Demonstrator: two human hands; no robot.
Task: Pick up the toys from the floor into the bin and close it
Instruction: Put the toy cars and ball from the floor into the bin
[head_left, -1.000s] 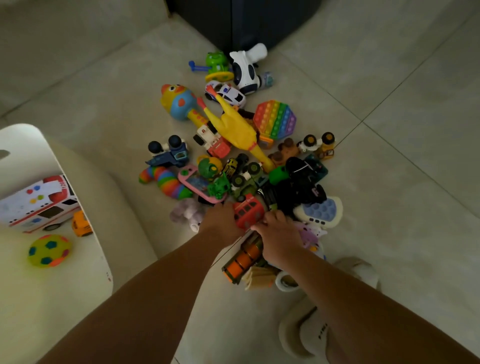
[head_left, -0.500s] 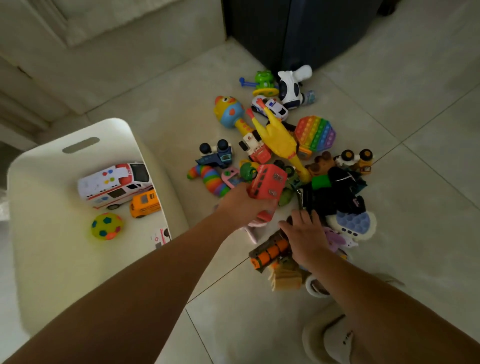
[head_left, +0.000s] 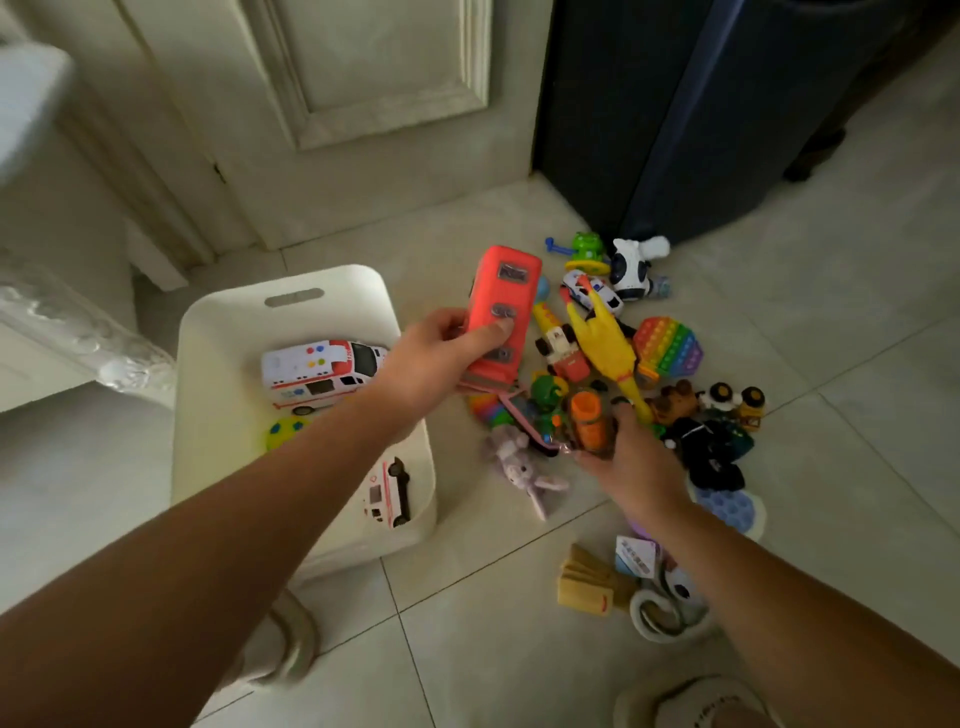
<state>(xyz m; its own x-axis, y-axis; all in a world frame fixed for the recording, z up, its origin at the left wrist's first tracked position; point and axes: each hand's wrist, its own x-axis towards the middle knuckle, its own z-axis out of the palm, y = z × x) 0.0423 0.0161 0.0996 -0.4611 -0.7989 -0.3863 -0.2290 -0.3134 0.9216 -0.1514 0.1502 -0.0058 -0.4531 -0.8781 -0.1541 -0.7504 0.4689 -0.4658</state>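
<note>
My left hand (head_left: 431, 358) grips a red toy bus (head_left: 501, 306), held in the air just right of the white bin's (head_left: 228, 332) far right rim. My right hand (head_left: 631, 462) is closed on an orange and brown toy truck (head_left: 589, 421), lifted over the toy pile. Inside the bin lie a white ambulance (head_left: 319, 371), a yellow-green ball (head_left: 283, 431), half hidden by my arm, and a small white car (head_left: 387, 493). On the floor remain a yellow rubber chicken (head_left: 605, 343), a rainbow pop toy (head_left: 667, 345), a purple plush (head_left: 517, 465) and several others.
A white panelled door (head_left: 363, 104) stands behind the bin, and a dark blue cabinet (head_left: 675, 114) rises behind the pile. A yellow folded item (head_left: 584, 582) and a white mug-like toy (head_left: 662, 613) lie by my right forearm. My slippered feet (head_left: 696, 701) are at the bottom.
My left hand has raised the red bus and carried it left toward the bin. My right hand has closed on the orange truck and lifted it off the floor. The camera tilted up.
</note>
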